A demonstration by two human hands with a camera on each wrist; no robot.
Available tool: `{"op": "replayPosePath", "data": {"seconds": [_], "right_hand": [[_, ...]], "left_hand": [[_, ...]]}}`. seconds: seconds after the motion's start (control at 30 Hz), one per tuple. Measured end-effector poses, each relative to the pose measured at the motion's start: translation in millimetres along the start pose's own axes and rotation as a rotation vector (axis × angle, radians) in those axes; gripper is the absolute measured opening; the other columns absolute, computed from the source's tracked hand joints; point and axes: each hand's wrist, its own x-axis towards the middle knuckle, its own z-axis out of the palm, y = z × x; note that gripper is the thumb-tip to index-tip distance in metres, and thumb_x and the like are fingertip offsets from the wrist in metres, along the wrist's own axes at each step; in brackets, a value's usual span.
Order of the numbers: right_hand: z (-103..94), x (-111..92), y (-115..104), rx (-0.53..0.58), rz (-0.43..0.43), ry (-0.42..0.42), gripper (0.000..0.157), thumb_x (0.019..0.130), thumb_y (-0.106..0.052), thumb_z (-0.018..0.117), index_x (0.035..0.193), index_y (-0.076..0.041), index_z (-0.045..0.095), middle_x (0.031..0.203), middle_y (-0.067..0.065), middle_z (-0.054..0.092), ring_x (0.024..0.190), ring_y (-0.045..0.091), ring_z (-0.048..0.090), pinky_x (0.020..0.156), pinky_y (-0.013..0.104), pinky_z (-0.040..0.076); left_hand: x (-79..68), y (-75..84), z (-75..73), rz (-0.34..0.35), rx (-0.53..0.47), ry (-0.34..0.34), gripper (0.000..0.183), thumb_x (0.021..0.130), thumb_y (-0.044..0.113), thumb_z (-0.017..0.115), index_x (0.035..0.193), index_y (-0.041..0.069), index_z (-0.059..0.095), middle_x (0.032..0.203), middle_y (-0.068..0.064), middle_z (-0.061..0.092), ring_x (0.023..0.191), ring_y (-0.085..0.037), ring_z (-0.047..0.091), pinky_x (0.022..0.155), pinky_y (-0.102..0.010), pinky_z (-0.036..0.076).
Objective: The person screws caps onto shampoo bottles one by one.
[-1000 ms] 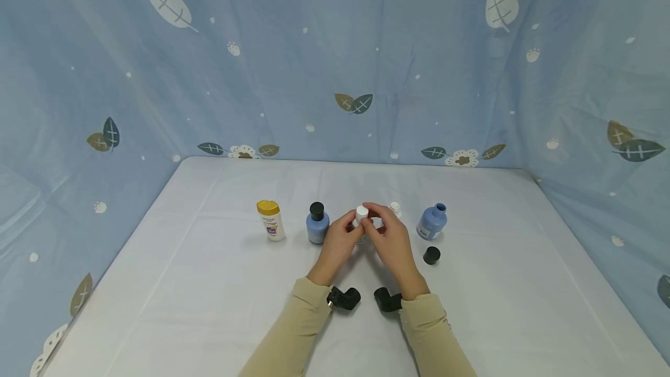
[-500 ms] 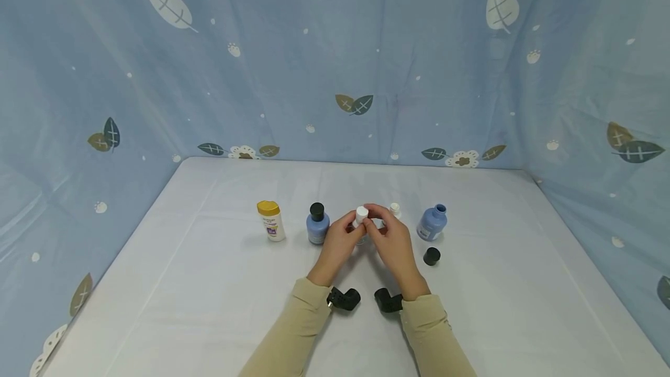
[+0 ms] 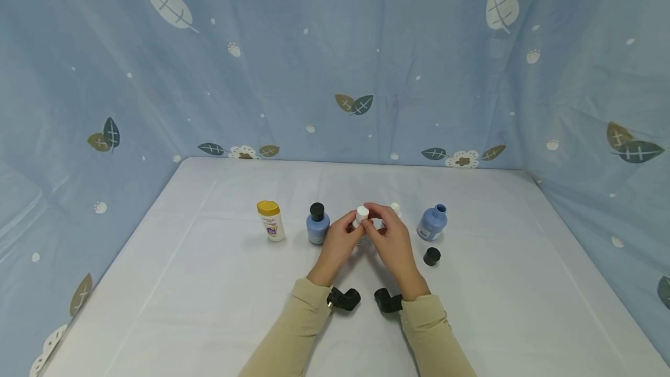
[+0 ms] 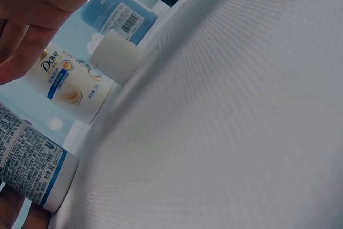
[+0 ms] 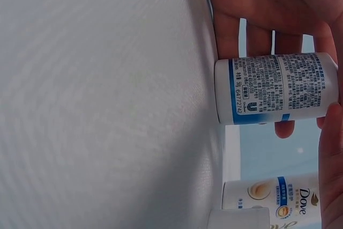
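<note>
Both hands meet over one small white lotion bottle (image 5: 276,89) with a blue stripe and dense print, upright on the table. My left hand (image 3: 337,246) grips its body, with several fingers wrapped behind it. My right hand (image 3: 394,246) pinches its white cap (image 3: 362,212) between thumb and forefinger. Just right of the hands stands a white Dove bottle (image 4: 69,84), capless and mostly hidden behind the right hand in the head view. Beside that Dove bottle lies a loose white cap (image 4: 115,57).
To the right stands an uncapped blue bottle (image 3: 432,223), with a black cap (image 3: 431,256) in front. A blue bottle with black lid (image 3: 317,226) is close to the left hand. Farther left is a white bottle with yellow cap (image 3: 271,223). Curtain (image 3: 293,68) surrounds the white table (image 3: 209,307).
</note>
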Motion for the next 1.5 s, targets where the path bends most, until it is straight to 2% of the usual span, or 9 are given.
{"op": "replayPosePath", "data": {"seconds": [0.1,0.23,0.4,0.6,0.77,1.07,1.23,1.33,1.5], "right_hand": [[-0.3,-0.1,0.3,-0.004,-0.013,-0.001,0.033,0.086,-0.028,0.060,0.117,-0.022,0.056,0.104,-0.007,0.056,0.094,0.016,0.054,0.066,0.031,0.045],[-0.5,-0.5,1.2,0.003,-0.004,-0.003,0.030,0.089,-0.030,0.055,0.118,-0.024,0.056,0.106,-0.009,0.056,0.094,0.012,0.053,0.066,0.031,0.045],[-1.1,-0.9,0.0,-0.007,-0.013,-0.011,0.033,0.090,-0.028,0.053,0.122,-0.025,0.054,0.108,-0.009,0.057,0.090,0.007,0.051,0.063,0.028,0.044],[-0.8,-1.5,-0.1,-0.014,-0.053,-0.015,0.037,0.090,-0.024,0.055,0.126,-0.024,0.051,0.111,-0.005,0.057,0.085,0.009,0.051,0.060,0.025,0.043],[-0.5,-1.9,0.3,-0.015,-0.049,-0.021,0.034,0.090,-0.026,0.053,0.125,-0.024,0.053,0.114,-0.005,0.057,0.086,0.009,0.051,0.062,0.026,0.044],[0.5,-0.8,1.8,-0.019,-0.013,0.001,0.031,0.088,-0.029,0.056,0.119,-0.024,0.056,0.106,-0.007,0.058,0.089,0.006,0.052,0.064,0.028,0.045],[1.2,-0.6,2.5,-0.011,-0.016,0.010,0.031,0.087,-0.028,0.058,0.118,-0.021,0.056,0.105,-0.005,0.058,0.092,0.012,0.054,0.065,0.029,0.045],[1.3,-0.5,3.0,0.000,-0.031,0.009,0.034,0.087,-0.028,0.058,0.120,-0.021,0.054,0.105,-0.004,0.058,0.094,0.015,0.054,0.065,0.029,0.045],[0.9,-1.3,3.5,0.018,-0.055,-0.020,0.039,0.089,-0.025,0.055,0.127,-0.026,0.049,0.114,-0.005,0.056,0.098,0.011,0.052,0.066,0.029,0.045]], "left_hand": [[-0.1,0.0,0.1,-0.006,0.008,0.000,0.021,0.087,0.030,0.057,0.107,0.026,0.062,0.073,0.003,0.056,0.062,-0.012,0.047,0.051,-0.025,0.040],[-0.5,0.1,0.4,-0.014,-0.016,-0.001,0.022,0.086,0.034,0.057,0.107,0.027,0.062,0.081,0.005,0.060,0.064,-0.012,0.050,0.053,-0.026,0.043],[-0.6,0.3,0.6,-0.016,-0.029,0.002,0.023,0.085,0.036,0.058,0.107,0.029,0.062,0.078,0.005,0.059,0.063,-0.012,0.049,0.053,-0.027,0.042],[-0.7,0.6,0.2,-0.003,-0.037,-0.007,0.024,0.087,0.035,0.057,0.108,0.027,0.062,0.094,0.007,0.062,0.072,-0.011,0.053,0.059,-0.027,0.045],[-1.0,0.5,-0.2,-0.009,-0.039,-0.009,0.022,0.087,0.034,0.057,0.107,0.027,0.062,0.094,0.006,0.062,0.072,-0.012,0.052,0.059,-0.027,0.044],[-1.4,1.8,-0.4,-0.019,-0.022,-0.001,0.020,0.086,0.030,0.058,0.105,0.026,0.063,0.092,0.007,0.062,0.073,-0.010,0.053,0.059,-0.026,0.045],[-1.4,1.3,-0.7,-0.010,-0.012,0.000,0.021,0.087,0.031,0.057,0.106,0.026,0.063,0.092,0.006,0.062,0.072,-0.010,0.053,0.058,-0.026,0.044],[-1.2,1.5,-0.7,0.000,-0.011,-0.003,0.023,0.087,0.033,0.056,0.108,0.025,0.062,0.090,0.005,0.062,0.071,-0.011,0.052,0.058,-0.026,0.044],[-1.2,1.9,-0.4,0.007,-0.022,-0.004,0.025,0.087,0.034,0.056,0.110,0.025,0.062,0.096,0.005,0.062,0.073,-0.010,0.053,0.060,-0.026,0.044]]}}
